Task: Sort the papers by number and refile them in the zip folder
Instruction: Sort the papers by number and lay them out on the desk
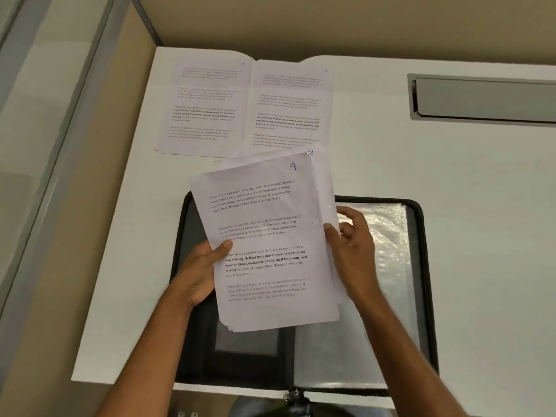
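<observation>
- Left hand (200, 270) grips the stack of papers (267, 245) at its left edge, thumb curled onto the top sheet, which is numbered 9
- Right hand (353, 251) pinches the right edges of the stack; its fingers are curled around a sheet numbered 3 (323, 176) that is fanned out behind the top one
- The stack is held in the air, tilted, above the open zip folder (421, 266), which lies flat on the tabletop (451, 176) at its near edge
- Two sheets, numbered 1 (207, 106) and 2 (288, 106), lie side by side at the far edge, touching along their inner edges
- Risk — I judge the fanned sheets loose; if my right pinch eases, sheet 3 or those beneath may slide out onto the folder and lose their order
- Risk — sheet 1 sits near the tabletop's left edge; a careless sweep could push it off
- Open room: bare tabletop lies right of sheet 2, short of the recessed grey slot (487, 99) — I would lay the next sheet there
- The folder's clear sleeve (388, 236) is uncovered on the right side
</observation>
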`<state>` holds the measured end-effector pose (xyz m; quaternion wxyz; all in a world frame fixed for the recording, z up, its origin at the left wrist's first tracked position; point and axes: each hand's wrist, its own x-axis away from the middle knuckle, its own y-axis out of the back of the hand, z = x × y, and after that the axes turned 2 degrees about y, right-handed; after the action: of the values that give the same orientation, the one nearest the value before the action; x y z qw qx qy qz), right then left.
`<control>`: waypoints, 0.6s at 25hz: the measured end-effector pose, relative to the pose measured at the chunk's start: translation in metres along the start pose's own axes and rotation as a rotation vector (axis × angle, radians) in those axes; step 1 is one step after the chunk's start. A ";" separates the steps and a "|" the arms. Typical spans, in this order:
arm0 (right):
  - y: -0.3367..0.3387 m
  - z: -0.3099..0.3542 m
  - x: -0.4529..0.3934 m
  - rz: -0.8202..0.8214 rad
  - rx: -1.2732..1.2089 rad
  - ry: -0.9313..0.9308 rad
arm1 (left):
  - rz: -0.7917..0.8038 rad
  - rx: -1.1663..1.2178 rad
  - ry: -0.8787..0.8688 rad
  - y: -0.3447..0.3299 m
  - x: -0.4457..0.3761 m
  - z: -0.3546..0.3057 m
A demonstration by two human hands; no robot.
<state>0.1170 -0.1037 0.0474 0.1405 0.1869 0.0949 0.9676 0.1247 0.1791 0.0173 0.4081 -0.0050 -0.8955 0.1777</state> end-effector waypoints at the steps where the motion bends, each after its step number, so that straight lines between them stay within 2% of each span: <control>1: 0.004 0.001 -0.004 -0.014 0.009 0.017 | 0.002 -0.001 -0.006 -0.007 -0.003 -0.001; 8: 0.058 0.010 -0.090 -0.267 0.142 0.181 | -0.022 -0.093 0.001 -0.048 -0.027 -0.009; 11: 0.088 0.010 -0.145 -0.344 0.205 0.178 | -0.031 -0.140 0.022 -0.055 -0.035 -0.010; 15: 0.117 0.003 -0.203 -0.355 0.318 0.118 | -0.052 -0.166 0.027 -0.063 -0.040 -0.014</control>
<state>0.2719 -0.2758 0.0098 0.2714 0.1301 0.2855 0.9099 0.1706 0.1186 0.0167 0.4228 -0.0179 -0.9014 0.0919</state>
